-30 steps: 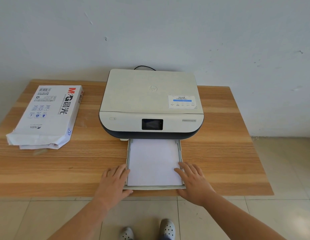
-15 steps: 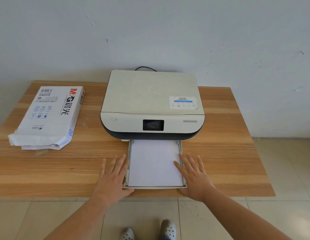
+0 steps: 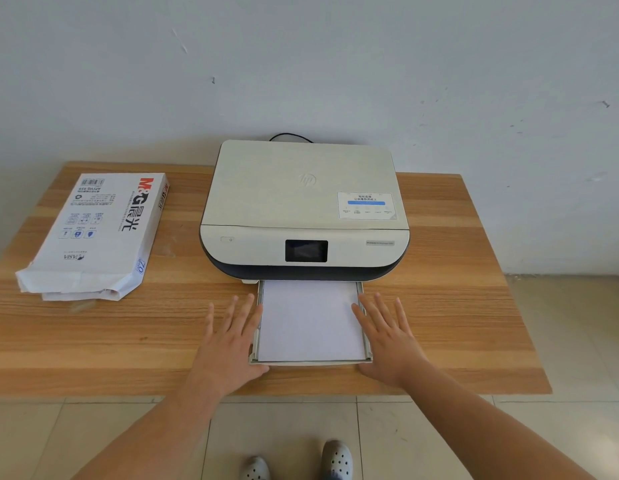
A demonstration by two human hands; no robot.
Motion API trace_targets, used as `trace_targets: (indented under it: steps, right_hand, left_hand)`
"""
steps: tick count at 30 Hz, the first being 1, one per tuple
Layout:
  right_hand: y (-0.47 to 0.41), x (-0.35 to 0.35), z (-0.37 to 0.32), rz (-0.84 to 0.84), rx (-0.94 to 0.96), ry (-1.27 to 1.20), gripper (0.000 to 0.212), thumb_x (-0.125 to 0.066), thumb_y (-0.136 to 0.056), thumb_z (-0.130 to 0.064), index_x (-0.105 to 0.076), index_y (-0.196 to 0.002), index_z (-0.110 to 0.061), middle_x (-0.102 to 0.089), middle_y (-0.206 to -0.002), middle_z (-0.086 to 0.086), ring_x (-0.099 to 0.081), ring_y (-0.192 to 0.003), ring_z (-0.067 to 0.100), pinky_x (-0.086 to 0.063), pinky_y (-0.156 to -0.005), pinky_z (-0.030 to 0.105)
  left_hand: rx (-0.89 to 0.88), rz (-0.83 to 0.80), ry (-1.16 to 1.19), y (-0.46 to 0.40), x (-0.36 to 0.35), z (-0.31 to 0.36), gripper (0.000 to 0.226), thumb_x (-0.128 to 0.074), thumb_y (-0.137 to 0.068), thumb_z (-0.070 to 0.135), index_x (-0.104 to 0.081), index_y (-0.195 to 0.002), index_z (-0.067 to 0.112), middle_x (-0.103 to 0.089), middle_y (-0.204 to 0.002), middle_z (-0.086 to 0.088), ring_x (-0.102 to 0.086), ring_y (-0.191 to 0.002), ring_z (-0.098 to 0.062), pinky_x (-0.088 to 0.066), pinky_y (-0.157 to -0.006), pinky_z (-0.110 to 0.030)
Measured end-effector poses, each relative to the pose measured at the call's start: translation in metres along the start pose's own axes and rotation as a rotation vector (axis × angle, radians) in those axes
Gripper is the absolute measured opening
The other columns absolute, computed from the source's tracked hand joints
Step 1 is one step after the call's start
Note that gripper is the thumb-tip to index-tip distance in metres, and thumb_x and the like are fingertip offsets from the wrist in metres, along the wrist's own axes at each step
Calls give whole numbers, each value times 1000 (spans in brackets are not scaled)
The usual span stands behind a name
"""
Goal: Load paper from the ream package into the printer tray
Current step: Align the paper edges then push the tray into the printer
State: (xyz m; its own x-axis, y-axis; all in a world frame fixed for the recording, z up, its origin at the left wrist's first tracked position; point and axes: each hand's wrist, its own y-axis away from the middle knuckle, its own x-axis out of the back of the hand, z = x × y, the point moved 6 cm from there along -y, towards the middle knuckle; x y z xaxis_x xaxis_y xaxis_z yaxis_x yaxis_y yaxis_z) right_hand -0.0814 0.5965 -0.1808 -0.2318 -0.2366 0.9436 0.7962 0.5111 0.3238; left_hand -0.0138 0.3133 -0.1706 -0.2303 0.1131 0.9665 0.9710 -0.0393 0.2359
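Head camera looks down on a cream and dark printer standing on a wooden tabletop against a pale wall, and everything else is placed from that printer. Its paper tray juts out from under its front edge toward the person, and a white stack of paper lies flat inside the tray. The left hand lies flat beside the tray's left rail, fingers straight and spread, thumb side at the tray's near left corner, gripping nothing. The right hand mirrors it along the right rail, fingers likewise straight and fanned, holding nothing. Compared with a second ago, both hands have flattened and slid forward toward the printer: then the fingers were bent round the tray's near corners, now they stretch along its sides. The tray also sticks out less far than it did, so it has gone part of the way in under the printer. The ream package lies well to the printer's left on the tabletop, its torn-open end toward the person, unmoved since the earlier frames. Behind the printer a black cable loops up against the wall. Below the tabletop edge, two grey clogs stand on the tiled floor.
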Motion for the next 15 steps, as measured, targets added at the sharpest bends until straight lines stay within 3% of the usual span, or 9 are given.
trace_targets:
  steps: [6,9,11,15]
  right_hand:
    - [-10,5,6,26,-34,-1,109,-47,-71,-68,14,-150,-23,17,-160,5,25,-144,27,16,-113,58]
    - [-14,7,8,20,-67,-31,111,-52,-67,-69,1,-153,-22,2,-162,7,17,-147,28,10,-114,59]
    - [-16,6,8,28,-54,-21,111,-53,-68,-68,3,-152,-22,7,-161,7,19,-146,28,11,-113,60]
    - [-20,11,10,64,-74,-23,109,-48,-73,-67,13,-151,-21,20,-159,4,26,-144,26,15,-113,59]
  left_hand:
    - [18,18,3,-11,9,1,111,-42,-74,78,22,-144,21,30,-152,-4,23,-143,-29,14,-113,-61]
    - [15,35,13,-16,9,-1,115,-50,-70,78,16,-148,24,18,-157,-6,13,-146,-29,6,-114,-62]
    - [8,29,10,-20,7,-2,116,-53,-67,79,10,-149,25,10,-159,-6,6,-147,-30,3,-115,-62]
    - [29,42,0,-26,9,-3,114,-50,-72,77,13,-149,22,21,-158,-5,16,-146,-28,7,-115,-60]
